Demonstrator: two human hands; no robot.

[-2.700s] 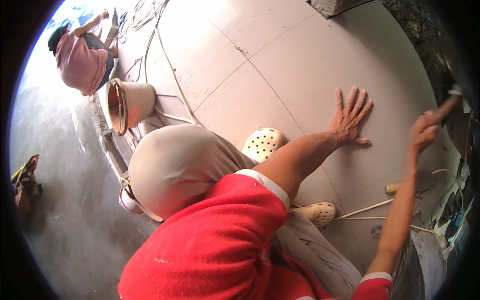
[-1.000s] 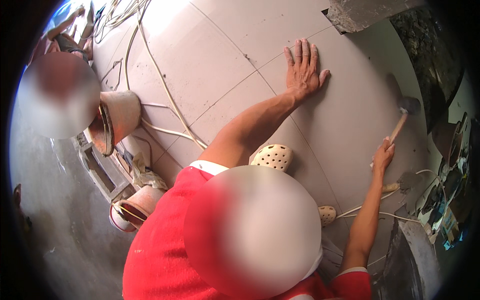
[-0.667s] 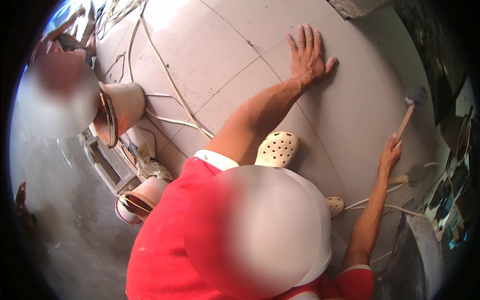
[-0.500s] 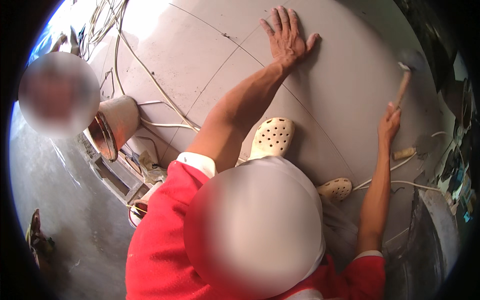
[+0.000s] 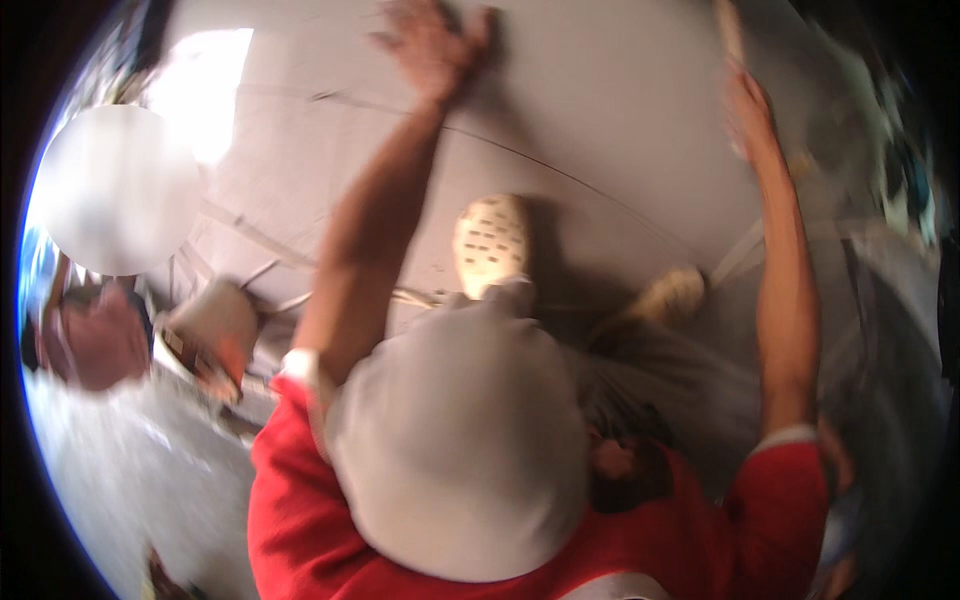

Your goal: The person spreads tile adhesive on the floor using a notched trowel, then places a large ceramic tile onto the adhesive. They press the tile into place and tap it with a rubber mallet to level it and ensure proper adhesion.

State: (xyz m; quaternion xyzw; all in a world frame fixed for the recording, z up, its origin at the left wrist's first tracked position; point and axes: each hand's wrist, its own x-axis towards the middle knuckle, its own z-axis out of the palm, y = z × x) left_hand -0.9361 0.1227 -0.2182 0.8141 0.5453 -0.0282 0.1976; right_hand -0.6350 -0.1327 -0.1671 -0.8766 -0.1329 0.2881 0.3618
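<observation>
Blurred by motion, my left hand [image 5: 430,48] is spread over the large pale floor tiles [image 5: 590,110] at the top. Its fingers are apart and hold nothing; whether the palm presses on the tile I cannot tell. At the upper right my right hand [image 5: 750,110] is closed round the wooden handle [image 5: 731,32] of a hammer, whose head lies outside the picture. A cream clog with holes [image 5: 490,240] stands on the tiles between my arms. The other clog [image 5: 672,293] is farther right, near a dark tile joint.
At left, a dirty pale bucket [image 5: 215,325] lies tilted beside another person in a dull pink garment [image 5: 100,335]. Grey rough floor [image 5: 190,470] spreads at the lower left. Pale cables and strips cross the tiles, and blurred clutter [image 5: 915,190] lines the right edge.
The view has shifted and blurred. My left hand appears farther left and higher. My right hand with the hammer appears higher, and the hammer's head has left the picture.
</observation>
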